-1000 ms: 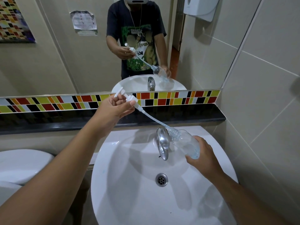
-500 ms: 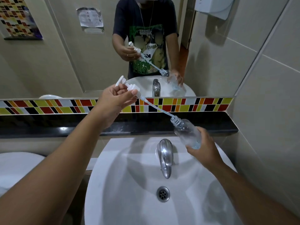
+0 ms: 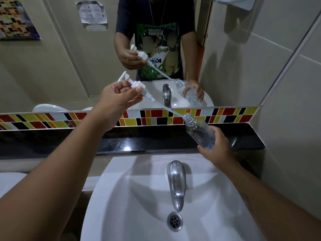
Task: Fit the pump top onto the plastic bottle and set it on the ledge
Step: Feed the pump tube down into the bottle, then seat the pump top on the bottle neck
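My left hand [image 3: 115,100] pinches a white pump top [image 3: 134,84] by its collar, held up in front of the mirror. The pump's long thin tube [image 3: 166,107] slants down to the right, and its tip sits in the threaded neck of a clear plastic bottle [image 3: 198,133]. My right hand [image 3: 217,152] grips that bottle by its base, tilted with the neck up and to the left, above the black ledge [image 3: 121,143]. The pump's collar is well clear of the bottle neck.
Below is a white sink [image 3: 139,206] with a chrome tap [image 3: 176,183] and drain [image 3: 175,221]. A coloured tile strip [image 3: 52,119] runs under the mirror [image 3: 60,66]. A tiled wall [image 3: 295,119] closes the right side. A second white basin edge [image 3: 10,180] lies at left.
Both hands have risen from over the tap to in front of the ledge and tile strip. The tube stays in the bottle neck. The camera has tilted down.
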